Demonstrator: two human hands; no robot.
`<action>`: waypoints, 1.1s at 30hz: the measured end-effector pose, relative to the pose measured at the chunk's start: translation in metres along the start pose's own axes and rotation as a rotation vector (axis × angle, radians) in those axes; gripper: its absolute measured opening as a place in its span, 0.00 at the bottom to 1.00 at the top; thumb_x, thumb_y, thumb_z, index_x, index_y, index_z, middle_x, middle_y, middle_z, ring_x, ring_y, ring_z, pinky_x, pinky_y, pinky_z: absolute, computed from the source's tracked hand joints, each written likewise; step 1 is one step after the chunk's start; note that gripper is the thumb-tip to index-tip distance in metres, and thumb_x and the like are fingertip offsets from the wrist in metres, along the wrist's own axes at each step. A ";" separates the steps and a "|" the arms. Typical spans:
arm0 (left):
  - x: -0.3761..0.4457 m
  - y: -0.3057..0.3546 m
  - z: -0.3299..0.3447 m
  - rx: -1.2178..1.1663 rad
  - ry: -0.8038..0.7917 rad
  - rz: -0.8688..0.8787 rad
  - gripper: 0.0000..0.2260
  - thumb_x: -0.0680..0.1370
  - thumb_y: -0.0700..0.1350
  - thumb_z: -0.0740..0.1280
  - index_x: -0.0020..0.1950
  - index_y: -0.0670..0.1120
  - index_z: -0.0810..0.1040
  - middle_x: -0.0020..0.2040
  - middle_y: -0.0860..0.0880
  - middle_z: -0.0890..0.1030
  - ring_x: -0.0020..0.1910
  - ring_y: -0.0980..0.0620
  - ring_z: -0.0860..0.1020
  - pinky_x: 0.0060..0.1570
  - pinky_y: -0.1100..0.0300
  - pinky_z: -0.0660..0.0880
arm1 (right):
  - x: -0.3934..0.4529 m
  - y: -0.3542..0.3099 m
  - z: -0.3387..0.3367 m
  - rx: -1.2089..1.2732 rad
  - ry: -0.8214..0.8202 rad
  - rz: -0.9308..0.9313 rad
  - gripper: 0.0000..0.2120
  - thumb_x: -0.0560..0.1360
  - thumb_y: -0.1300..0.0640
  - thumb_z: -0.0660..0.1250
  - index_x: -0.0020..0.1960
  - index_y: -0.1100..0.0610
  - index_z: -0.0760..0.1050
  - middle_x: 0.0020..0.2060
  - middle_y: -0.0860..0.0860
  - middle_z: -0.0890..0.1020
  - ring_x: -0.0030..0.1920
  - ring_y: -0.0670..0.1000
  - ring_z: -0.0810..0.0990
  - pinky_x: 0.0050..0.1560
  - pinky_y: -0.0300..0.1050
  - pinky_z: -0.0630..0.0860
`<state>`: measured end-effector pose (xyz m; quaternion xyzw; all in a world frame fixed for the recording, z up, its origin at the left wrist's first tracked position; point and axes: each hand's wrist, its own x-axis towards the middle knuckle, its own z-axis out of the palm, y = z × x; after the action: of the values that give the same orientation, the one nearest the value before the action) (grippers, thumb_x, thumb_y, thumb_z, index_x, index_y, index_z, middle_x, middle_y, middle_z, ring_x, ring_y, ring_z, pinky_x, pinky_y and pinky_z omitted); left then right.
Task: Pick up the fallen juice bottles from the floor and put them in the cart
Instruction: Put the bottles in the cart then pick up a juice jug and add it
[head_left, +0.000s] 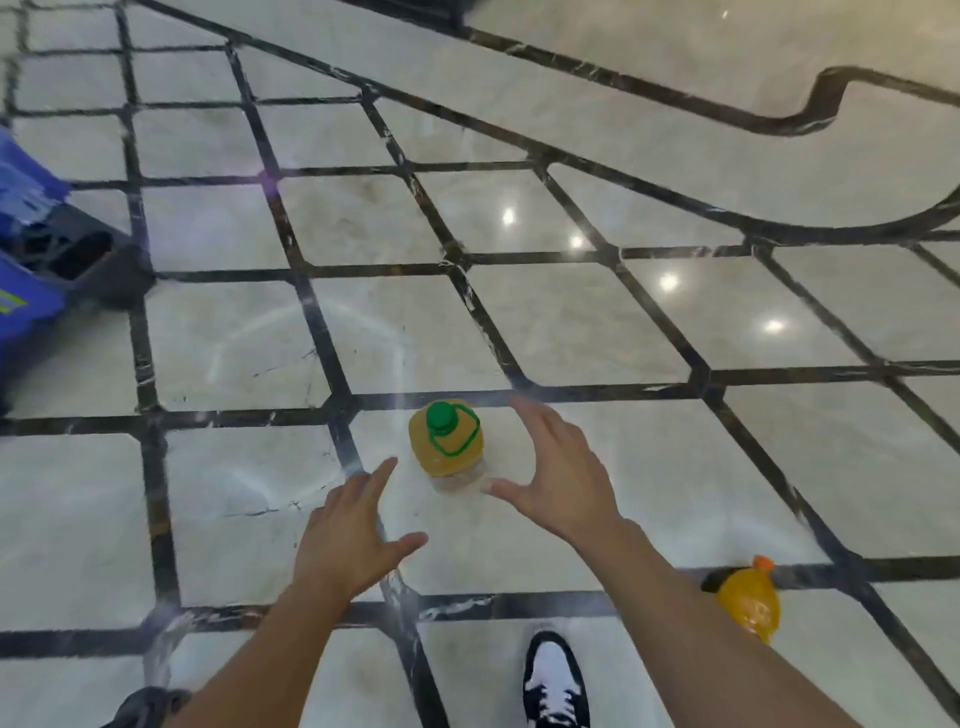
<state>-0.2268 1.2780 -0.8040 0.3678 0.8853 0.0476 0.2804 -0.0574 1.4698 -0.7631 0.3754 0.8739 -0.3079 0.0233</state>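
Observation:
A juice bottle with yellow-orange juice, a green cap and a green loop handle (448, 441) stands on the marble floor in front of me. My left hand (349, 535) hovers just to its lower left, fingers spread, holding nothing. My right hand (558, 473) curves around its right side, open, close to the bottle but apart from it. A second bottle with orange juice and an orange cap (750, 597) lies on the floor at the lower right, partly behind my right forearm. The blue cart (31, 291) shows at the left edge.
The floor is glossy pale marble with a dark grid of inlay lines (332, 338) and ceiling-light reflections. My black-and-white shoe (555, 680) is planted at the bottom centre. A dark part of the cart (98, 265) juts out to the right.

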 end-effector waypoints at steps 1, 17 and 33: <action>0.023 -0.008 0.020 -0.052 0.002 -0.016 0.48 0.70 0.69 0.71 0.82 0.60 0.49 0.80 0.49 0.64 0.77 0.45 0.65 0.71 0.46 0.69 | 0.023 0.006 0.016 -0.003 -0.010 -0.039 0.49 0.69 0.34 0.73 0.81 0.41 0.50 0.79 0.45 0.60 0.77 0.52 0.60 0.71 0.53 0.68; 0.208 -0.039 0.174 -0.912 0.198 0.300 0.63 0.56 0.44 0.87 0.72 0.75 0.47 0.71 0.60 0.69 0.68 0.59 0.74 0.64 0.60 0.75 | 0.177 0.008 0.144 -0.268 0.311 -0.597 0.21 0.80 0.42 0.57 0.46 0.59 0.78 0.44 0.55 0.74 0.28 0.58 0.73 0.29 0.47 0.70; -0.018 0.036 -0.047 -1.113 0.270 0.178 0.57 0.58 0.36 0.86 0.76 0.57 0.56 0.70 0.52 0.73 0.63 0.61 0.77 0.54 0.70 0.76 | 0.042 -0.157 -0.075 -0.055 0.247 -0.707 0.11 0.72 0.50 0.63 0.38 0.56 0.74 0.35 0.49 0.75 0.30 0.53 0.75 0.27 0.51 0.76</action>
<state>-0.2188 1.2976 -0.7459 0.2287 0.7206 0.5759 0.3112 -0.1780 1.4553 -0.6322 0.0842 0.9537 -0.2257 -0.1800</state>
